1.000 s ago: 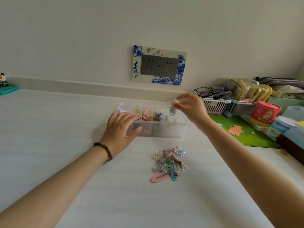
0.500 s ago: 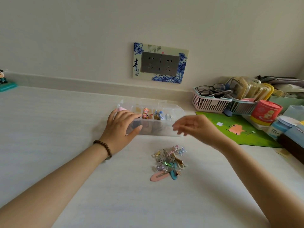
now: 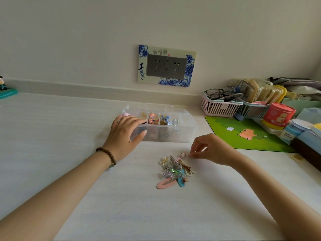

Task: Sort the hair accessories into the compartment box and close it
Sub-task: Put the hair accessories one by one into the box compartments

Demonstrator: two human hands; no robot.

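A clear compartment box (image 3: 188,126) stands open on the white table, with colourful accessories in several of its compartments. My left hand (image 3: 126,136) grips its left end, fingers over the rim and thumb on the front wall. In front of the box lies a pile of hair clips (image 3: 174,171), among them a long pink clip (image 3: 165,184) and a blue one. My right hand (image 3: 211,149) is low at the pile's upper right edge. Its thumb and forefinger pinch a small clip next to a pink clip with a tiny figure (image 3: 182,155). The pinched clip is mostly hidden.
A green mat (image 3: 243,134) lies to the right of the box. Behind it stand a pink basket with glasses (image 3: 219,105), a second basket of cases, a red tub (image 3: 278,116) and other boxes. A small figurine (image 3: 3,87) sits far left. A wall socket is above.
My right hand came down from the box's right end to the upper right edge of the clip pile and pinched there. My left hand stayed on the box.
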